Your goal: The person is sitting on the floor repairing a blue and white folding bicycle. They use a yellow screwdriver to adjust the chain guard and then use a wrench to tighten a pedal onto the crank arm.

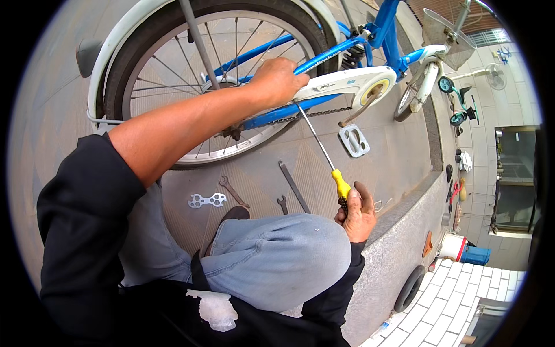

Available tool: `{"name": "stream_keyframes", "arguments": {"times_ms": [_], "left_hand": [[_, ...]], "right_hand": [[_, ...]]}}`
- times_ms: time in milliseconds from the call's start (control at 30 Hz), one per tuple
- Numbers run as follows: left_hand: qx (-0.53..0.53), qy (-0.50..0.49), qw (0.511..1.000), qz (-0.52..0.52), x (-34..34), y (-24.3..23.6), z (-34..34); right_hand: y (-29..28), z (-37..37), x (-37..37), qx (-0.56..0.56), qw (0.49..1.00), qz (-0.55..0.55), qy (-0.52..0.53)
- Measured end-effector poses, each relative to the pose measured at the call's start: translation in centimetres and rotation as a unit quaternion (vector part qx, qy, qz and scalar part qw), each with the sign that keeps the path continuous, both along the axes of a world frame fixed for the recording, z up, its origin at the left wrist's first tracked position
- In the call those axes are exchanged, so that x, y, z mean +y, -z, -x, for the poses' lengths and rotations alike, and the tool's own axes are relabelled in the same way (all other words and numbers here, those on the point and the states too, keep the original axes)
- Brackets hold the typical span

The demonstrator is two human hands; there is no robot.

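Observation:
My left hand grips the white chain guard of a blue bicycle, near the rear wheel. My right hand holds a screwdriver by its yellow and black handle. Its long shaft slants up to the guard's lower edge, close to my left hand and the chain; I cannot tell exactly what the tip touches. The pedal hangs right of the shaft.
On the tiled floor lie a multi-hole wrench, open-end wrenches and a long metal bar. A low concrete edge runs along the right, with a scooter, a tyre and a bucket beyond it.

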State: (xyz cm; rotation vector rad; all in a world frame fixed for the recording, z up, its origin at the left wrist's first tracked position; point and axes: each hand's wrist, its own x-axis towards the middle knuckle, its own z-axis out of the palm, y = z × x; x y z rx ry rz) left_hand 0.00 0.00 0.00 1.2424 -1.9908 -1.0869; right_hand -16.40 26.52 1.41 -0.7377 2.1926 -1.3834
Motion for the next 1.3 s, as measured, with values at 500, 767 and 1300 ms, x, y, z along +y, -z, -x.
{"name": "stream_keyframes", "arguments": {"times_ms": [500,767,1300], "left_hand": [[0.011,-0.005,1.000,-0.017,0.1,-0.5,0.1],[0.007,0.003,0.999,-0.032,0.3,-1.0,0.1],[0.016,0.000,1.000,-0.023,0.3,-0.7,0.1]], "right_hand": [[-0.8,-0.5,0.0,-0.028,0.999,0.016,-0.003],[-1.7,-0.8,-0.3,-0.132,0.991,0.005,0.017],[-1.1,-0.7,0.0,-0.056,0.998,0.012,-0.015]]}}
